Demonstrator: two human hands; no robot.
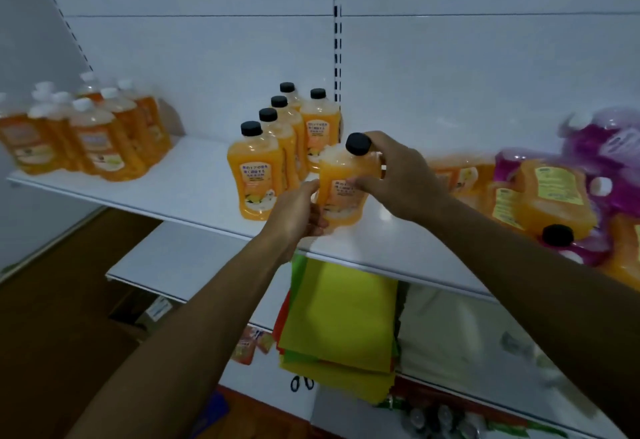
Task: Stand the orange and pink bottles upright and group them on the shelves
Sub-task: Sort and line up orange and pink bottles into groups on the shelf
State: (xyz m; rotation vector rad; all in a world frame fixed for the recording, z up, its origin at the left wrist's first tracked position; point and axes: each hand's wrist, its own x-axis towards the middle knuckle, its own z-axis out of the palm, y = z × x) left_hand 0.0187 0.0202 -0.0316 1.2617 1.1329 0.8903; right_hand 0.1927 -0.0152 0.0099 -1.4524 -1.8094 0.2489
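While both forearms reach in over the folded yellow-green cloths (341,317) on the lower shelf, the held orange bottle (343,192) sits between the two hands, just above the front part of the white shelf (194,196).

Left hand (298,213): fingers curled round the lower body of the bottle, from its left and underside. Right hand (398,175): fingers wrapped over the bottle's shoulder just below the black cap (358,144), thumb on the label face. Both grasping — neither released.

Bottle attitude: long axis near vertical, cap up, tilted slightly. Whether the base touches the shelf cannot be told; the left palm hides it.

All positions taken from the held bottle:
- just to its left, the front bottle of the black-capped orange row (254,175), upright, label forward; the row runs back toward the wall.
- behind it, a second upright black-capped bottle (319,123), near the slotted upright.
- to its right, a jumbled heap of lying orange and pink bottles (554,196) — not yet stood.
- far to its left, a cluster of white-capped orange bottles (79,133), upright.

Judgement: the open slot lies directly beneath and slightly behind the bottle, beside the row's front member. Lowering along the bottle's own axis should seat it; the right hand, nearer the cap, steers the tilt.
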